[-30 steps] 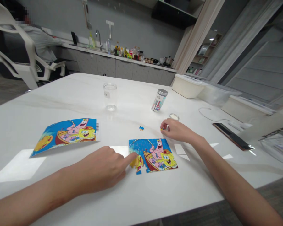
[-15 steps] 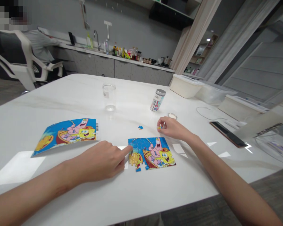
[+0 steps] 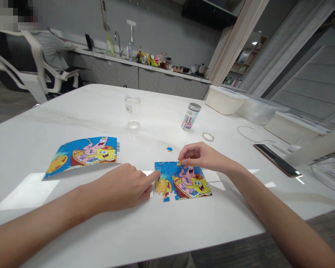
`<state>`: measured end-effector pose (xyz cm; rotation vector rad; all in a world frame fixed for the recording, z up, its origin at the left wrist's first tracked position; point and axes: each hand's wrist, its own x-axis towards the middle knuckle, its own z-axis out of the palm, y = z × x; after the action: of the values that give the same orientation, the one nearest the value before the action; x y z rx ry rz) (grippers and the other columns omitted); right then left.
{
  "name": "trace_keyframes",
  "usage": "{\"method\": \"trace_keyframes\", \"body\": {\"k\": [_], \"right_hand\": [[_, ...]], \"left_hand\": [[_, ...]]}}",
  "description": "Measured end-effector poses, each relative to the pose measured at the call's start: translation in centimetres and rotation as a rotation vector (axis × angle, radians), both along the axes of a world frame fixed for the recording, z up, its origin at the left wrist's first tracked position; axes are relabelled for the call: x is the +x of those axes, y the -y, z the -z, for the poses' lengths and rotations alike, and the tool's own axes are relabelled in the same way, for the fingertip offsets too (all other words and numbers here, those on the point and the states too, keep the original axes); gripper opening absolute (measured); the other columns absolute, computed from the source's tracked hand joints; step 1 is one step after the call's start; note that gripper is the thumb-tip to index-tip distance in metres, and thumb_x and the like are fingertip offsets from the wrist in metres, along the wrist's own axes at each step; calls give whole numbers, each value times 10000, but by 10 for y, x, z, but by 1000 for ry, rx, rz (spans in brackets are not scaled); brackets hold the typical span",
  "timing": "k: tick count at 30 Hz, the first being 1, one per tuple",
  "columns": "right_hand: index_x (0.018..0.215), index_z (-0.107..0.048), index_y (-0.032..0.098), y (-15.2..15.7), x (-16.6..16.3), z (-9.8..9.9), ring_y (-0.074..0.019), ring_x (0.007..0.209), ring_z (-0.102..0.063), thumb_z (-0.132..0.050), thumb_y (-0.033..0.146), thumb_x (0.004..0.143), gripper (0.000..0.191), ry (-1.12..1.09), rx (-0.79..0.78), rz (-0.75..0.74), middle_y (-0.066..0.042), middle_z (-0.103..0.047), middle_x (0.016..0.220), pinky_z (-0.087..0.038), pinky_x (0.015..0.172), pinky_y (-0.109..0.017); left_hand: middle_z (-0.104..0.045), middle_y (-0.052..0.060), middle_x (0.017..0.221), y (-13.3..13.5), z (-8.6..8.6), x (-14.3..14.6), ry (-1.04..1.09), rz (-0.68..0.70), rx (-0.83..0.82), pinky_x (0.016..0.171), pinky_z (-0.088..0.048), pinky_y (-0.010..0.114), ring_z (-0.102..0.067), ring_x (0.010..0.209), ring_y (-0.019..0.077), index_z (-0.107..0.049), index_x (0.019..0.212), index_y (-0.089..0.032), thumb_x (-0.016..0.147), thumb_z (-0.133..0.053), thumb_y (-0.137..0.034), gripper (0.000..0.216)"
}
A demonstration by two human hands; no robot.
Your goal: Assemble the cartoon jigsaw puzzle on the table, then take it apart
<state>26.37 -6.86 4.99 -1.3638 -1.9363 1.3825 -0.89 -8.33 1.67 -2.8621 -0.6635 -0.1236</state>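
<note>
My right hand (image 3: 198, 154) pinches a small yellowish puzzle piece (image 3: 179, 163) over the top edge of the jigsaw puzzle (image 3: 190, 184). That puzzle shows a pink starfish and a yellow sponge character in a boat, with gaps along its bottom edge. The stretched index finger of my left hand (image 3: 125, 188) touches the puzzle's left side; the other fingers are curled and hold nothing. A loose blue puzzle piece (image 3: 169, 149) lies just beyond the puzzle. To the left, a curved picture sheet (image 3: 83, 156) bears the same scene.
Farther back on the white table (image 3: 100, 238) stand a clear jar (image 3: 133, 111) and a can with a metal lid (image 3: 191, 117). A round lid (image 3: 208, 136) lies near the can. At right are a phone (image 3: 277, 160), cables and storage boxes (image 3: 226, 100). A person sits back left.
My right hand has moved left with the puzzle piece, from beside the puzzle to over its top edge. My left finger stays on the puzzle. The view has shifted slightly.
</note>
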Motion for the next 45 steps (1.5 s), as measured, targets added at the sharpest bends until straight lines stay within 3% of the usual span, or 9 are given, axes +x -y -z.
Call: {"method": "trace_keyframes", "body": {"k": [3,8,12,16,23,26,32,38,45], "right_hand": [[891,-664,162,4,-3,1,-128,700,-654,-733,299,752,207,-59,-85,-55,-34,-697,781,-504,621,-240],[884,-678,178,3,-5,4,-122,683,-650,-748,279,730,197,-74,-71,-16,-22,-703,777,-501,595,-234],[823,-682,184,-5,-1,10,-135,682,-647,-747,268,714,152,-18,59,133,-30,-705,757,-507,603,-258],[775,-697,184,-15,7,20,-158,694,-651,-697,210,739,44,209,302,255,-43,-714,739,-515,660,-302],[826,-712,175,-27,16,35,-176,758,-660,-628,177,814,84,374,531,326,-61,-729,852,-535,745,-333],[919,-711,179,-27,16,35,-190,854,-662,-589,165,853,139,405,628,271,-82,-704,987,-541,800,-358],[1177,-637,233,-27,0,41,-218,1181,-564,-518,181,935,274,380,804,-79,-81,-632,1258,-450,1025,-447],[1033,-699,221,-38,-11,45,-201,1015,-605,-568,156,908,192,412,814,-82,-67,-674,1095,-482,935,-391],[927,-693,203,-34,-10,38,-158,861,-607,-612,137,855,126,339,684,-11,-49,-659,961,-493,833,-332]], "left_hand": [[-582,-12,489,-1,2,-1,5,0,-25,426,-273,267,-463,358,142,-594,993,-170,877,-425,-199,207],[-572,-14,486,-2,3,0,55,8,-47,436,-281,263,-449,355,129,-593,1001,-164,895,-423,-211,205],[-568,-18,480,-1,1,1,37,12,-34,426,-244,266,-439,350,129,-590,1000,-165,890,-424,-202,203],[-570,-19,483,0,0,1,17,13,-22,428,-221,269,-439,353,131,-586,1008,-168,887,-428,-201,202],[-591,-12,505,0,1,-1,-8,16,0,425,-205,284,-466,365,148,-579,1022,-177,894,-428,-208,201],[-586,-13,500,1,0,0,-21,10,3,422,-201,289,-474,365,149,-578,1017,-177,891,-436,-205,192],[-576,-11,496,3,0,2,13,21,-5,426,-213,290,-475,365,141,-570,955,-178,895,-443,-201,143],[-560,-26,487,5,2,2,27,20,-17,432,-235,277,-456,358,130,-560,989,-183,908,-449,-205,140],[-580,-20,498,6,-1,3,-1,30,-15,435,-255,267,-448,357,135,-552,986,-185,908,-436,-177,140]]}}
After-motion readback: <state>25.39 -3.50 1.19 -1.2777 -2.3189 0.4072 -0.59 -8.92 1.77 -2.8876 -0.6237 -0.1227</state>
